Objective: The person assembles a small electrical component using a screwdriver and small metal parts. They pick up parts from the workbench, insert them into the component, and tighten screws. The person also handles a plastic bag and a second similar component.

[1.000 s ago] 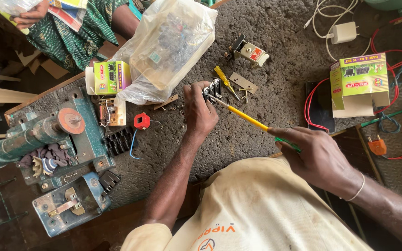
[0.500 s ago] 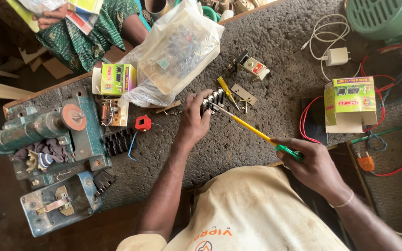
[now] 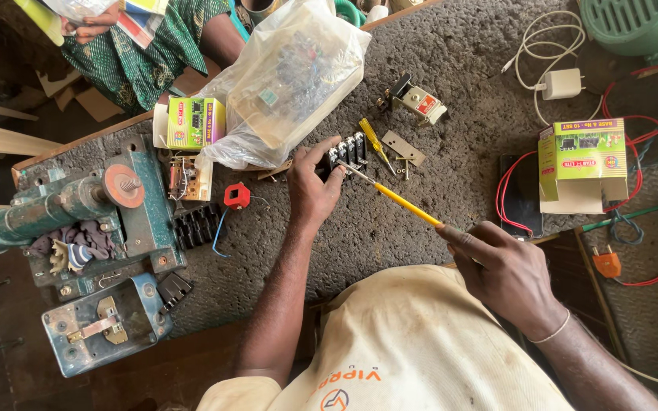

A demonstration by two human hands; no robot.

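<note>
Rough grey bench, left hand pinning black terminal block, right hand gripping yellow screwdriver

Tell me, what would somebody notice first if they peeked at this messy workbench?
Probably the yellow screwdriver in the middle, held by the right hand with its tip on a small black part that the left hand steadies. Just behind sits a big crinkly plastic bag, and at the left edge a heavy green metal machine.
</note>
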